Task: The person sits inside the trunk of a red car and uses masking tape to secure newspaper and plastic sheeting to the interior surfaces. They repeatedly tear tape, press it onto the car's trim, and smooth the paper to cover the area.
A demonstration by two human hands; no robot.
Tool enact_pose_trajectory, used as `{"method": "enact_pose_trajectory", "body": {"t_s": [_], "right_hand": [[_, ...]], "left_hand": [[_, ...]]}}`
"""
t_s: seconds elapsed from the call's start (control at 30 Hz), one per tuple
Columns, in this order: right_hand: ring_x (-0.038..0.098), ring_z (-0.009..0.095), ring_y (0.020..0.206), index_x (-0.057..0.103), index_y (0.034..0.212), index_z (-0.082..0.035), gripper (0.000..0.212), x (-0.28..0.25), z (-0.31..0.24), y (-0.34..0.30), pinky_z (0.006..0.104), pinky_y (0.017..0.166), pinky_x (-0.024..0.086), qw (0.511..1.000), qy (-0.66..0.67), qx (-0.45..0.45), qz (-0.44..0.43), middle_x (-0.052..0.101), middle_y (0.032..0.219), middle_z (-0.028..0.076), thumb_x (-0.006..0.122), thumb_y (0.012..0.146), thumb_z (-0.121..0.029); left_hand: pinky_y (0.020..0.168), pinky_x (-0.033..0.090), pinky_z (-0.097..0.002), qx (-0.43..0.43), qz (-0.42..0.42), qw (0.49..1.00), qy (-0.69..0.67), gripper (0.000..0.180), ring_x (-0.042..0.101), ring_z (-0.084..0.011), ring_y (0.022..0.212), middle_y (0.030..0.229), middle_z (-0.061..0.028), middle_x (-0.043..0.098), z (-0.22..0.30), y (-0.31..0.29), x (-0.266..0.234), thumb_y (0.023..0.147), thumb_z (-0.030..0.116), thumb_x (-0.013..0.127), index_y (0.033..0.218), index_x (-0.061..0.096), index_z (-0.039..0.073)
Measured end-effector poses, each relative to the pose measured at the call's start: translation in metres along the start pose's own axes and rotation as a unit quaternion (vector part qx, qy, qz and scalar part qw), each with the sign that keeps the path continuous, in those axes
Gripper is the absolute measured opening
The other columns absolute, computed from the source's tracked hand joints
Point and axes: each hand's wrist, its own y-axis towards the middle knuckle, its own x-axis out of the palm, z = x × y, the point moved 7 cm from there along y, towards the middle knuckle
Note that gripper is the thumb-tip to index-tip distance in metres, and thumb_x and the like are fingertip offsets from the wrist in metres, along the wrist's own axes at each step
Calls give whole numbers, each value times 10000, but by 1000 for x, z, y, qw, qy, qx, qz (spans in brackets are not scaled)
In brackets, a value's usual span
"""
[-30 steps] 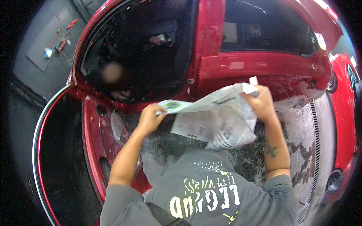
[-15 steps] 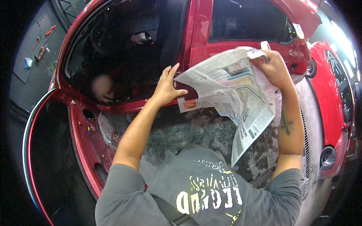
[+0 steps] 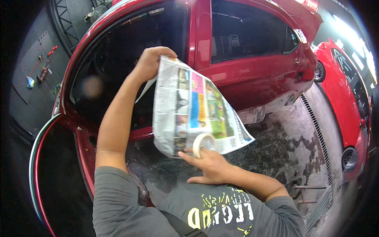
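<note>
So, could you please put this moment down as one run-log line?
left hand: grips newspaper by upper edge | right hand: near newspaper's lower edge, with tape roll | beyond newspaper: red car

A dark grey short-sleeved T-shirt (image 3: 173, 197) carries bold yellow-and-white block lettering (image 3: 207, 218) across its front, and over the shirt slants a black strap (image 3: 173, 221) whose dark fitting (image 3: 194, 233), cut off below, may be a buckle.

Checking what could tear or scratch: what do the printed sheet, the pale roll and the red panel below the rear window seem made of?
Printed sheet: thin, matte newsprint, judging by its text columns and soft bends.
Pale roll: probably matte paper tape, wound into a ring.
Red panel: likely painted metal, glossy with reflections.
</note>
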Motion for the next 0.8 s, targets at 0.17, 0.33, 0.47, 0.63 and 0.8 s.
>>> {"method": "enact_pose_trajectory", "body": {"t_s": [0.17,0.33,0.47,0.63,0.8], "right_hand": [[638,440,1302,669,1434,-81,710,-42,25,-3,518,1071,536,961,32,0,276,629,1439,243,940,812,-290],[589,388,1299,664,1416,-64,537,-137,103,22,486,1114,469,918,-120,46,376,628,1351,198,826,913,-154],[610,363,1203,777,1169,-72,317,-145,129,81,474,1059,484,944,-92,-38,314,677,1208,151,849,901,-225],[692,356,947,749,1007,-54,122,-126,130,123,454,846,540,971,10,-31,235,704,930,170,740,983,-174],[712,346,867,727,968,-112,105,-119,98,147,495,727,552,934,-228,-125,244,679,831,135,752,921,-202]], "left_hand": [[886,596,-289,11,-9,995,99,248,719,-119,938,1008,-37,791,46,-27,-51,836,-4,885,1072,815,19],[918,587,-286,-25,-34,992,118,242,717,-98,970,1025,-24,794,85,-62,-83,837,-25,877,1064,816,33],[957,575,-292,70,-32,987,139,228,723,-117,1024,1079,-33,789,109,-82,-100,873,9,854,1093,798,18],[987,566,-293,-80,8,995,65,198,713,-119,1075,1098,-33,798,68,-134,-156,984,69,774,1174,808,22],[1092,531,-354,-155,188,916,319,373,725,-223,1180,1219,-114,788,43,-204,-190,884,-75,575,1164,801,23]]}}
